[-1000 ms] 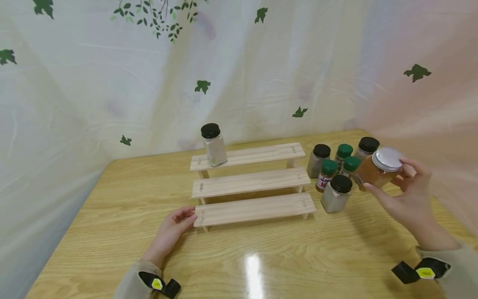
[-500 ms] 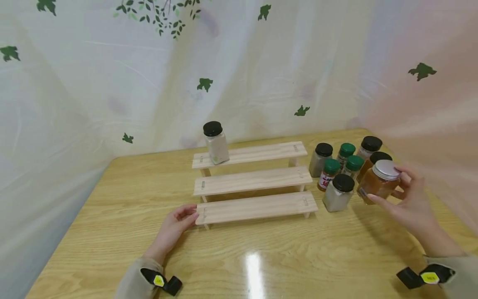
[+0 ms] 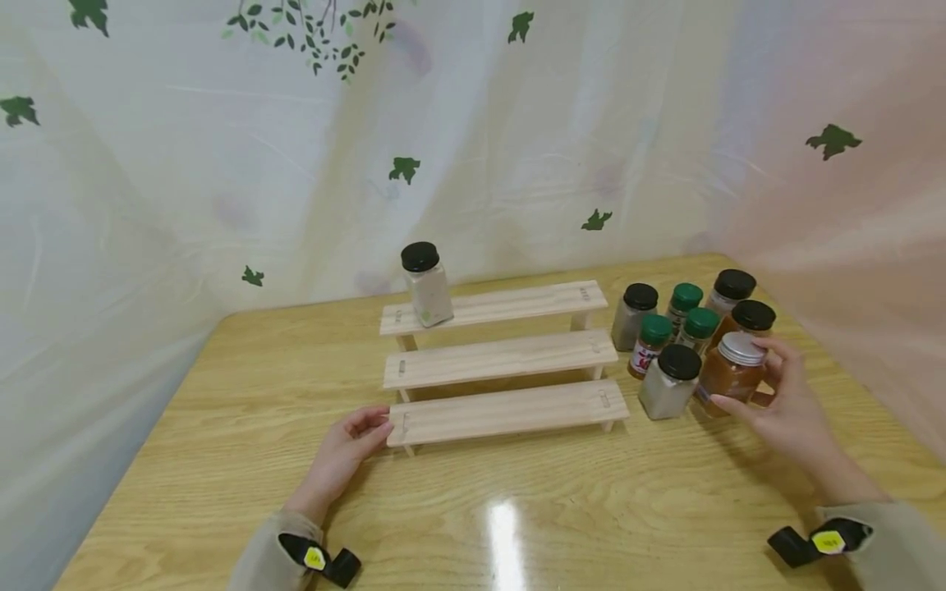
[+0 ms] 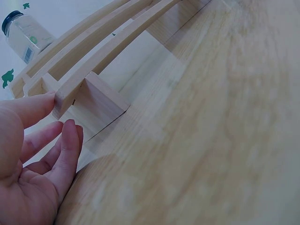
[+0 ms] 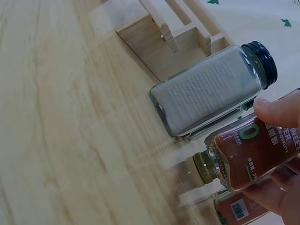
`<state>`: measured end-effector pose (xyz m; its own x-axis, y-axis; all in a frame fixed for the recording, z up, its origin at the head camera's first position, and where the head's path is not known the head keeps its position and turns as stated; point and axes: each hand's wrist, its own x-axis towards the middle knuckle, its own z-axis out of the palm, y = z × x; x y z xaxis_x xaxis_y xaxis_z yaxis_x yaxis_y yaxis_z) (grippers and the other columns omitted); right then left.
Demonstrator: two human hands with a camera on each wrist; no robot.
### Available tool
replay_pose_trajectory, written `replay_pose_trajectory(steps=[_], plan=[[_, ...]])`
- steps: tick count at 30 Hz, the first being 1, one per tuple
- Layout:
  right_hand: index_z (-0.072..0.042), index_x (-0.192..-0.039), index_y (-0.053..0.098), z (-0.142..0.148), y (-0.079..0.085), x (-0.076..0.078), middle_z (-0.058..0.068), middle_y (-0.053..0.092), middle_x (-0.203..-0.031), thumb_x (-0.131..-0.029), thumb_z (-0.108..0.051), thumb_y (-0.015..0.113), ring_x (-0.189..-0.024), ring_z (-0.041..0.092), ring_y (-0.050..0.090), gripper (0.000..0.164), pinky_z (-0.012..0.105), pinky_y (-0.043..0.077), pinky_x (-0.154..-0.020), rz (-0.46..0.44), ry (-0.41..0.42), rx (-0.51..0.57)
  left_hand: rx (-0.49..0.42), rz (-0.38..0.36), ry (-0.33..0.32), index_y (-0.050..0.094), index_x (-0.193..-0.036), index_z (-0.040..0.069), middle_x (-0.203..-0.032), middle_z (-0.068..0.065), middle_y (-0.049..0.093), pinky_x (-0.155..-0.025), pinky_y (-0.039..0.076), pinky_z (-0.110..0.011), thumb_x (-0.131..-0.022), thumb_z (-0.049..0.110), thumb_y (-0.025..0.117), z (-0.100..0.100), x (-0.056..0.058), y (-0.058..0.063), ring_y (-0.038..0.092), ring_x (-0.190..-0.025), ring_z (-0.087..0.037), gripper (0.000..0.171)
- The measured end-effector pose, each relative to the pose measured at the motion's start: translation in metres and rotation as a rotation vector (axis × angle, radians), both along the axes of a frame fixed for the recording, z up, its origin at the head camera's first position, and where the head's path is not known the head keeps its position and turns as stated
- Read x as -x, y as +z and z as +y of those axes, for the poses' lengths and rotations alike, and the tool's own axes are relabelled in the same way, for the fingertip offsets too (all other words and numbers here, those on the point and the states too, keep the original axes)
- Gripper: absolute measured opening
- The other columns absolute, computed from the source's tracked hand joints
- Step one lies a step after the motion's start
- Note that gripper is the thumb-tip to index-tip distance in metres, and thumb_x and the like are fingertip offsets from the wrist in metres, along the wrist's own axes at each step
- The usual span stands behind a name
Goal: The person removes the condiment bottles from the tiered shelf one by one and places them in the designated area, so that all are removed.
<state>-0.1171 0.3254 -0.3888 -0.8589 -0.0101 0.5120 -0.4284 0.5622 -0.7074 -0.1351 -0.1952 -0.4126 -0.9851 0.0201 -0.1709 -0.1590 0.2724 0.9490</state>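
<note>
In the head view my right hand (image 3: 787, 402) grips a jar of orange-brown contents with a silver lid (image 3: 732, 377) at the right of the table, low among the other jars. In the right wrist view its fingers wrap the labelled brown jar (image 5: 255, 150), beside a square clear jar with a black lid (image 5: 211, 89). My left hand (image 3: 347, 447) touches the left end of the lowest board of a three-step wooden rack (image 3: 510, 414). The left wrist view shows one digit against the board end, with the other fingers (image 4: 68, 150) loosely bent below it.
A pale jar with a black lid (image 3: 427, 287) stands at the left of the top step. Right of the rack cluster several jars, including green-lidded ones (image 3: 654, 341), a grey one (image 3: 634, 318) and a brown one with a black lid (image 3: 754, 316). A patterned curtain (image 3: 502, 139) hangs behind.
My right hand has lowered the silver-lidded jar and moved it left, from tilted above the cluster to upright beside the pale black-lidded jar. The left hand stays at the rack end.
</note>
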Motion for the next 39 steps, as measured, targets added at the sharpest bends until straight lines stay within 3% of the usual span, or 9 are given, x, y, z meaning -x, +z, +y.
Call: replay_pose_trajectory(steps=[7,15,39], plan=[[0.002,-0.138,0.015,-0.001,-0.008,0.004,-0.029,0.040,-0.112,-0.063,0.026,0.071,-0.094,-0.013,0.045,0.097,0.002,0.042,-0.070,-0.046,-0.011,-0.012,0.001,-0.004,-0.004,0.053,-0.128,-0.005,-0.107,-0.009,0.058,-0.076,0.048,-0.015,-0.092,0.014,0.063,0.000,-0.001,0.000,0.054,-0.089,-0.003,0.042],[0.001,-0.137,0.017,0.003,-0.010,0.006,-0.029,0.035,-0.110,-0.067,0.019,0.074,-0.095,-0.016,0.039,0.092,0.000,0.039,-0.070,-0.098,-0.035,-0.060,0.015,0.006,-0.006,0.053,-0.128,-0.005,-0.105,-0.007,0.059,-0.075,0.047,-0.016,-0.091,0.015,0.063,0.000,-0.001,-0.001,0.053,-0.088,-0.004,0.043],[0.005,-0.134,0.019,0.010,-0.012,0.009,-0.028,0.028,-0.114,-0.061,0.021,0.076,-0.096,-0.021,0.035,0.093,-0.001,0.040,-0.069,-0.082,-0.058,-0.071,-0.029,-0.002,0.004,0.053,-0.127,-0.006,-0.100,-0.004,0.057,-0.075,0.048,-0.016,-0.091,0.010,0.062,0.001,0.001,-0.001,0.054,-0.086,-0.004,0.039]])
